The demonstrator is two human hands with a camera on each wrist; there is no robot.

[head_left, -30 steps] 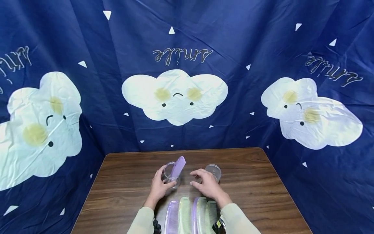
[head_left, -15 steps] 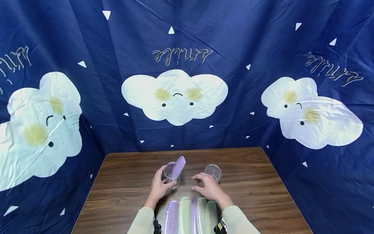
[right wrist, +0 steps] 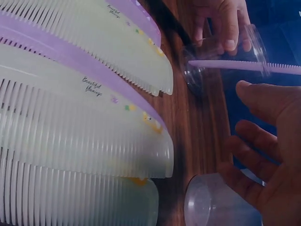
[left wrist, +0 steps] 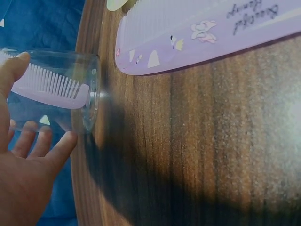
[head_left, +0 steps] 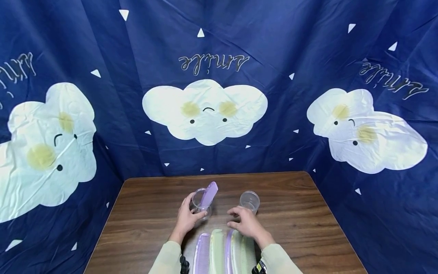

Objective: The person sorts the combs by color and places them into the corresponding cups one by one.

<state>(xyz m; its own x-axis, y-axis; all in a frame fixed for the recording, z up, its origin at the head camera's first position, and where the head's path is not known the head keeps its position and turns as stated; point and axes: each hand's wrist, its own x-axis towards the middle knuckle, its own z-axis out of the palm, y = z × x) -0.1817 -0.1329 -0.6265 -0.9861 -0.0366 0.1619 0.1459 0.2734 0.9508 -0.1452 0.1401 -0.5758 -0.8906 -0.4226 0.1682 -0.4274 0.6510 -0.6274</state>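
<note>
My left hand point(head_left: 186, 220) grips a clear plastic cup point(head_left: 197, 199) from its left side, thumb at the front. A purple comb point(head_left: 210, 192) leans in that cup, one end sticking up past the rim; through the wall its teeth show in the left wrist view. My right hand point(head_left: 249, 223) holds nothing, its fingers loosely bent and the thumb apart. It hovers between the far ends of the combs and a second clear cup point(head_left: 250, 201). Near me lie several combs side by side: a purple comb point(head_left: 202, 253), a pale green comb point(head_left: 216, 251), and overlapping purple and green ones.
The wooden table point(head_left: 143, 220) meets a blue curtain point(head_left: 219, 163) with white clouds at its back and sides. The second cup stands to the right of the held one, partly behind my right fingers in the right wrist view.
My right hand has drifted a little to the right and toward me, uncovering more of the second cup. My left hand keeps its grip on the cup with the comb.
</note>
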